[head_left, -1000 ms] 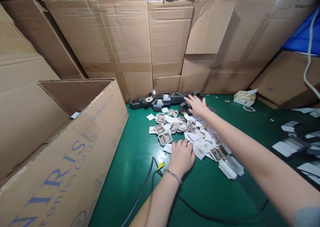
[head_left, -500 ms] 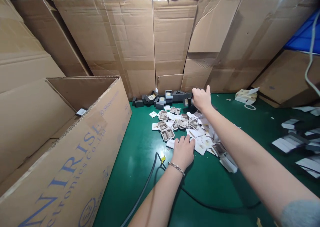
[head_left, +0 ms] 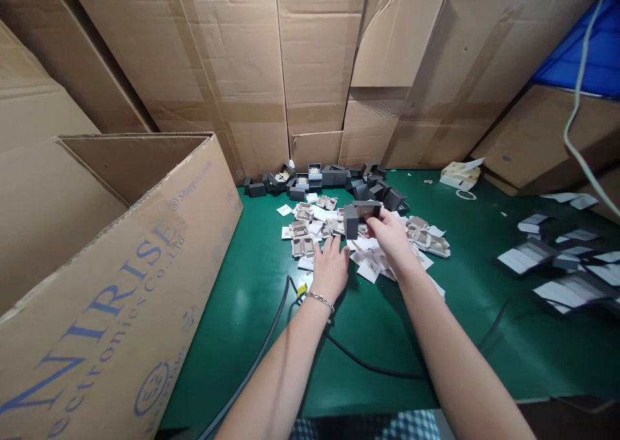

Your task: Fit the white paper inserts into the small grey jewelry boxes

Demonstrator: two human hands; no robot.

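Note:
Above the paper pile, my right hand point(head_left: 391, 236) grips a small dark grey box point(head_left: 352, 221) by its right side, and the box looks opened up. My left hand point(head_left: 332, 265), with a chain bracelet at the wrist, has its fingers spread over the near edge of the pile and holds nothing. Around the hands lie white leaflets point(head_left: 369, 270) and grey-brown moulded trays point(head_left: 303, 247). More dark grey boxes point(head_left: 334, 176) form a row at the back, some of them open with something inside.
A large printed cardboard carton point(head_left: 159, 285) stands at the left on the green table point(head_left: 484, 220). A black cable point(head_left: 271, 336) with a yellow tag crosses the front. Opened boxes with white inserts point(head_left: 527, 256) lie at the right. Cardboard panels point(head_left: 320, 52) wall the back.
My right hand has come back from the row of boxes toward me with a dark grey box in it. My left hand stays at the pile's near edge. The view has tilted downward.

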